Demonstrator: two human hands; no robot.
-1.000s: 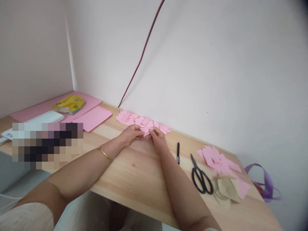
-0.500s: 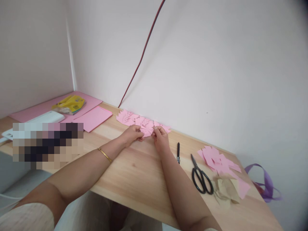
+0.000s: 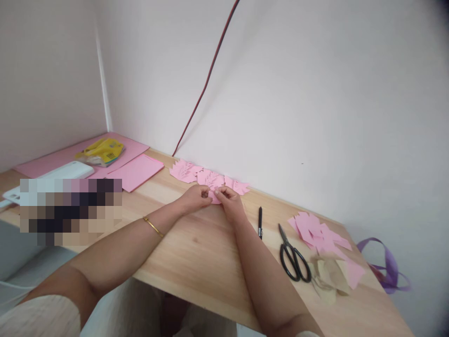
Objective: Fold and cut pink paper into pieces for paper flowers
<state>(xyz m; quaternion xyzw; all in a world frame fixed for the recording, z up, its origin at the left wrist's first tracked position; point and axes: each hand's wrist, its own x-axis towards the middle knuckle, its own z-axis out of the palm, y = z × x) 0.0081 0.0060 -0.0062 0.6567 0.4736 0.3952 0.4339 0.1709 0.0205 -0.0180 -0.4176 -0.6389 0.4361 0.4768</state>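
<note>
Between my hands is a small piece of pink paper (image 3: 215, 197), mostly covered by my fingers. My left hand (image 3: 195, 198) is closed on its left side, and my right hand (image 3: 228, 201) pinches its upper right part. Just behind them, along the wall, lie pink paper cutouts with jagged edges: one at the left (image 3: 184, 171), one in the middle (image 3: 209, 178) and one at the right (image 3: 237, 186). A black pen (image 3: 260, 222) lies to the right of my right hand, with black-handled scissors (image 3: 293, 257) beyond it.
Pink paper scraps (image 3: 317, 231) and crumpled tan paper (image 3: 331, 276) lie at the right. A purple ribbon (image 3: 389, 267) hangs at the table's right end. Pink sheets (image 3: 140, 172), a yellow packet (image 3: 105, 150) and a white device (image 3: 75, 169) are at the left. A cord (image 3: 206, 84) runs up the wall.
My hands have come closer together and slightly nearer to me, the right one shifting left over the pink paper. Less of the paper shows now. The other things have stayed put.
</note>
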